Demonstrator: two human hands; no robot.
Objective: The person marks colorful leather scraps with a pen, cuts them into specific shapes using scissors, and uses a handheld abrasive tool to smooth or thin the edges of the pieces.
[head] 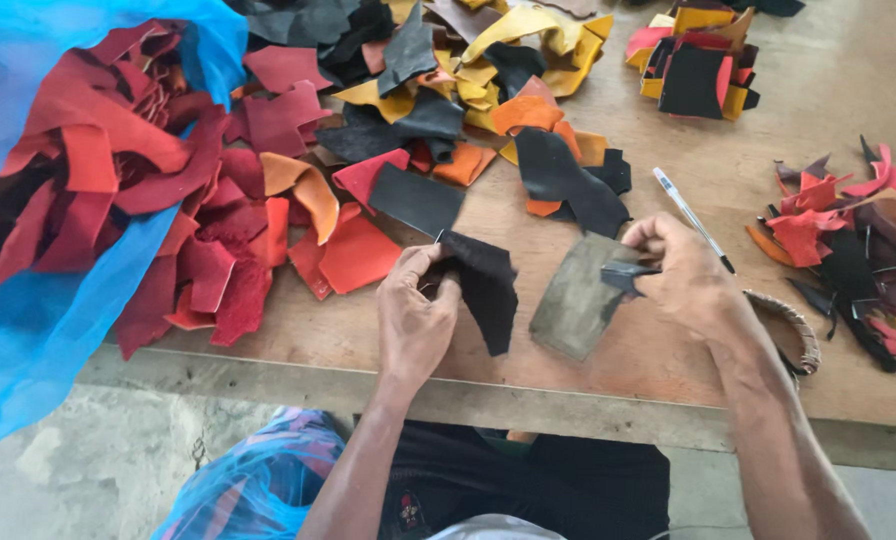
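Note:
My left hand (415, 315) pinches a black leather scrap (486, 285) that hangs down over the wooden table (668, 350). My right hand (683, 275) grips a grey-green rectangular template piece (576, 297) together with a small dark scrap (623, 272) near its top edge. The two hands are close together above the table's front edge. A pen (692, 217) lies on the table just beyond my right hand.
A blue mesh bag (28, 330) full of red leather scraps (118, 170) spills from the left. Mixed red, orange, yellow and black scraps (448, 100) cover the middle. Smaller scrap piles sit at the back right (696, 60) and far right (858, 250). A woven ring (798, 325) lies by my right wrist.

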